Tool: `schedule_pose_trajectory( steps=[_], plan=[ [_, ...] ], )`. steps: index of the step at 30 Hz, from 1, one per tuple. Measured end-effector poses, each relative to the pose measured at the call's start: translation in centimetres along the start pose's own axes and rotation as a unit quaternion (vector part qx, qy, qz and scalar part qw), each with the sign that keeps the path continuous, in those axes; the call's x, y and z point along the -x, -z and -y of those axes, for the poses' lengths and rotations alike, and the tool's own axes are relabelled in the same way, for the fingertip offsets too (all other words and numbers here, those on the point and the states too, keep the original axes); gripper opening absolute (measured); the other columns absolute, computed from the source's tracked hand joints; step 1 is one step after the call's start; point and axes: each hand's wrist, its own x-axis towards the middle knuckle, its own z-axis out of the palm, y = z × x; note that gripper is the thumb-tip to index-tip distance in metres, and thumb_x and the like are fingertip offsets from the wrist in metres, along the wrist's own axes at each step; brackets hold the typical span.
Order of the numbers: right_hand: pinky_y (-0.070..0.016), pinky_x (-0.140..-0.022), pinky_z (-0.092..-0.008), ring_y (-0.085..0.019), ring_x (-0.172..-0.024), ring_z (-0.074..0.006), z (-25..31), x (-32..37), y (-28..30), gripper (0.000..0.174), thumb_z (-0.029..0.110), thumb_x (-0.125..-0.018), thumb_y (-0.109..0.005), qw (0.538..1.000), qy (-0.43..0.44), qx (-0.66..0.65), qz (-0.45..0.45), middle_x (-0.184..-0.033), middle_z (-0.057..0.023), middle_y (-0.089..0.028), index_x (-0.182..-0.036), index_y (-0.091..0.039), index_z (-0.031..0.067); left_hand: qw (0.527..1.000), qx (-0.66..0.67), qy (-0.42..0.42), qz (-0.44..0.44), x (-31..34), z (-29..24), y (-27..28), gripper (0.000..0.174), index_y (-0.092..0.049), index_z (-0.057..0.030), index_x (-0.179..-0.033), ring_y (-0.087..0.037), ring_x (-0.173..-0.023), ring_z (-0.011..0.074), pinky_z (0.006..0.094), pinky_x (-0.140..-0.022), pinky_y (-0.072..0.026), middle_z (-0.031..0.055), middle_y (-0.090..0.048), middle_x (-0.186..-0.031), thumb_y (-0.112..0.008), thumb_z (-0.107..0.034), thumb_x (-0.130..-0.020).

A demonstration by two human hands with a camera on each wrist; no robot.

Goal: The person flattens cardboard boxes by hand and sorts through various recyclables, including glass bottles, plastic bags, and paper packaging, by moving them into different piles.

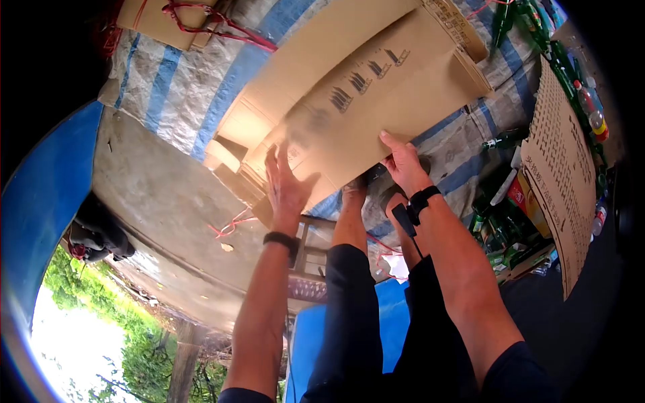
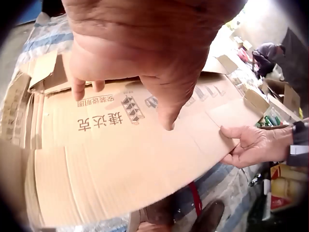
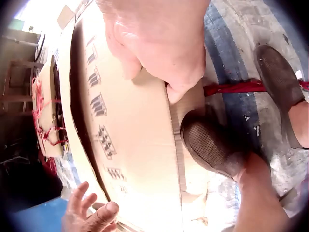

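Observation:
A large flattened cardboard box (image 1: 376, 101) with printed figures lies over other cardboard on a striped sheet. The right hand (image 1: 406, 164) pinches its near edge, thumb on top; in the right wrist view the right hand (image 3: 157, 48) grips that edge beside a shoe. Near the box's left end, the left hand (image 1: 287, 188) has its fingers spread. The left wrist view puts the left hand (image 2: 145, 53) over the printed face (image 2: 111, 145), fingers pointing down; whether they touch it I cannot tell.
A tied cardboard bundle (image 1: 164, 23) lies at the upper left. On the right are green bottles (image 1: 494, 225) and an upright cardboard sheet (image 1: 561, 181) with writing. The person's shoe (image 3: 207, 142) rests against the cardboard. Another person (image 2: 268, 55) bends in the background.

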Motion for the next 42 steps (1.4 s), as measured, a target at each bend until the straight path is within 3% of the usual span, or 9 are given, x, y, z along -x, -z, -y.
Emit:
schedule_pose_trajectory(
  steps=[6,12,14,20,22,23,32,34,42],
  plan=[
    [-0.0555,-0.073,-0.0299,-0.07,-0.091,-0.0152,-0.9,-3.4,1.1,0.029,0.015,-0.089,-0.077,1.0,0.01,-0.006,0.012,-0.108,-0.0051,-0.071,-0.112,-0.064,0.0048,0.98,-0.17,-0.099,-0.03,-7.6,0.2,-2.6,0.123,-0.028,-0.0171,-0.155,-0.037,-0.136,0.0501,0.0578,-0.109,-0.0386,0.0288,-0.026,-0.156,-0.095,-0.037,-0.055],
    [-0.0554,-0.083,-0.0392,-0.066,-0.096,-0.0182,-2.3,-7.6,1.9,0.038,0.02,-0.084,-0.081,0.999,0.006,0.019,0.035,-0.11,-0.0082,-0.069,-0.113,-0.063,0.0043,0.966,-0.246,-0.078,-0.014,-9.8,1.3,-5.9,0.127,-0.027,-0.0214,-0.155,-0.035,-0.135,0.0522,0.0613,-0.099,-0.0472,0.0265,-0.022,-0.158,-0.096,-0.045,-0.052],
    [-0.0563,-0.084,-0.0396,-0.066,-0.095,-0.019,-2.2,-8.0,2.0,0.041,0.026,-0.085,-0.081,0.999,0.01,0.028,0.035,-0.11,-0.0083,-0.068,-0.115,-0.064,0.0028,0.965,-0.259,-0.035,0.004,-10.3,1.6,-6.5,0.123,-0.026,-0.0256,-0.157,-0.029,-0.141,0.0457,0.0597,-0.102,-0.0447,0.0214,-0.017,-0.162,-0.094,-0.044,-0.056],
    [-0.0604,-0.072,-0.035,-0.066,-0.087,-0.0206,-1.4,-9.6,2.4,0.05,0.035,-0.085,-0.079,0.983,0.003,0.174,0.054,-0.106,-0.0101,-0.068,-0.115,-0.067,-0.0034,0.958,-0.282,-0.052,-0.009,-11.4,2.7,-8.5,0.127,-0.023,-0.024,-0.157,-0.028,-0.137,0.0503,0.0587,-0.094,-0.0523,0.0262,-0.016,-0.159,-0.096,-0.044,-0.054],
    [-0.0586,-0.08,-0.0351,-0.069,-0.084,-0.0189,-1.1,-9.7,2.4,0.042,0.039,-0.089,-0.075,0.976,-0.012,0.212,0.045,-0.1,-0.0089,-0.071,-0.111,-0.069,0.0033,0.958,-0.28,-0.052,-0.023,-11.7,2.4,-8.9,0.132,-0.019,-0.0223,-0.157,-0.028,-0.136,0.0517,0.0584,-0.093,-0.0538,0.0277,-0.015,-0.158,-0.096,-0.045,-0.052],
    [-0.0589,-0.078,-0.0347,-0.068,-0.082,-0.0184,-1.0,-9.6,2.4,0.044,0.04,-0.088,-0.075,0.973,-0.007,0.225,0.051,-0.099,-0.0087,-0.071,-0.11,-0.069,0.0027,0.963,-0.26,-0.069,-0.03,-11.7,2.4,-9.0,0.131,-0.021,-0.0171,-0.155,-0.032,-0.13,0.0591,0.064,-0.092,-0.0519,0.0318,-0.018,-0.154,-0.097,-0.045,-0.052],
    [-0.0593,-0.069,-0.0326,-0.067,-0.075,-0.0166,-0.9,-11.1,2.8,0.05,0.044,-0.085,-0.077,0.954,0.006,0.296,0.045,-0.09,-0.0079,-0.068,-0.106,-0.069,-0.0008,0.96,-0.278,-0.022,0.023,-13.5,2.9,-10.0,0.136,-0.015,-0.0196,-0.156,-0.027,-0.134,0.0553,0.0583,-0.093,-0.054,0.0293,-0.011,-0.157,-0.096,-0.046,-0.051],
    [-0.0601,-0.057,-0.0298,-0.07,-0.062,-0.0156,-1.2,-11.9,3.0,0.05,0.042,-0.08,-0.08,0.949,0.051,0.311,0.026,-0.076,-0.0091,-0.071,-0.088,-0.07,-0.0062,0.958,-0.286,-0.029,0.018,-13.8,2.9,-10.5,0.137,-0.015,-0.019,-0.156,-0.027,-0.134,0.055,0.0582,-0.093,-0.0535,0.0293,-0.011,-0.157,-0.097,-0.047,-0.05],
    [-0.0586,-0.055,-0.0292,-0.07,-0.059,-0.0167,-0.4,-12.3,2.9,0.052,0.047,-0.078,-0.079,0.913,0.061,0.403,0.008,-0.07,-0.0097,-0.072,-0.08,-0.072,-0.0042,0.957,-0.287,-0.035,0.008,-14.0,3.7,-11.0,0.138,-0.015,-0.0189,-0.155,-0.026,-0.132,0.0546,0.059,-0.09,-0.0539,0.0272,-0.01,-0.156,-0.098,-0.046,-0.048]
  ],
)
